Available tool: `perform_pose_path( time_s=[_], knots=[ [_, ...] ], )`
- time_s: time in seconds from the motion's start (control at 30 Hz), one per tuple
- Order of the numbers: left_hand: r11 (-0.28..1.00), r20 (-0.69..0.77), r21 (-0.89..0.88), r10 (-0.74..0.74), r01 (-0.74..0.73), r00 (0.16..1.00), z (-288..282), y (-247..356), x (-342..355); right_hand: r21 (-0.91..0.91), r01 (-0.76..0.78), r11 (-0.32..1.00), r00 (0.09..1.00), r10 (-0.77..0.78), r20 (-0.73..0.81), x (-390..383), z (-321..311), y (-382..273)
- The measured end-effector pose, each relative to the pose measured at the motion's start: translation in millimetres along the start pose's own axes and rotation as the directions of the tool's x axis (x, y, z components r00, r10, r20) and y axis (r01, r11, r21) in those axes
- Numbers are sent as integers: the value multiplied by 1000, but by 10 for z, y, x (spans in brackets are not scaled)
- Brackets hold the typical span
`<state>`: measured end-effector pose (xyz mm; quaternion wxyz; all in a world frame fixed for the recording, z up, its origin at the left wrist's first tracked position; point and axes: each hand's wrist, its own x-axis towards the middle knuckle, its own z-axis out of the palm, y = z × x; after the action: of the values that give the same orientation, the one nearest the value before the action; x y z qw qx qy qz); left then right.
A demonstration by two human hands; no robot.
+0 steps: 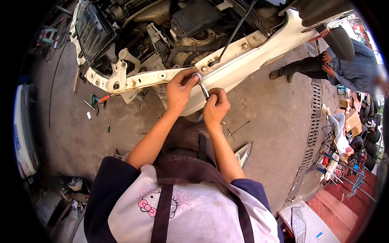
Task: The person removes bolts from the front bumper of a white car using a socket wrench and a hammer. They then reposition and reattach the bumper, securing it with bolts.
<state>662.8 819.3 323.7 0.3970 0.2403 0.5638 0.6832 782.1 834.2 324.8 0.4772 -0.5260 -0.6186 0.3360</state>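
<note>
In front of my chest I hold a silver wrench [203, 87] with a rounded head and a dark lower end, close to the white fender [239, 65] of a car. My right hand [216, 107] is closed round the lower end of the wrench. The fingers of my left hand [180, 92] pinch its head, and something small there is too hidden to make out. Just beyond my hands lies the open engine bay, with a black box [196, 18] and a black rod [233, 34] rising from the fender's inner edge.
On the floor to the left lie an orange-handled screwdriver [104, 98], a green power tool [93, 99] and a white cup [88, 115]. A thin T-shaped tool [238, 130] and a headlamp [244, 154] lie to the right. Another person [348, 60] is at the right, near a floor grating [310, 146].
</note>
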Motion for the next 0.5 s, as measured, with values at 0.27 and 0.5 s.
perform_pose_path(
  time_s=[0.27,0.5],
  knots=[
    [990,19,135,37,-39,999,183,0,240,124,-322,939,944,328,-31,122,135,-63],
    [852,65,457,255,-256,965,304,-51,254,158,-395,905,910,409,-72,49,162,144]
  ],
)
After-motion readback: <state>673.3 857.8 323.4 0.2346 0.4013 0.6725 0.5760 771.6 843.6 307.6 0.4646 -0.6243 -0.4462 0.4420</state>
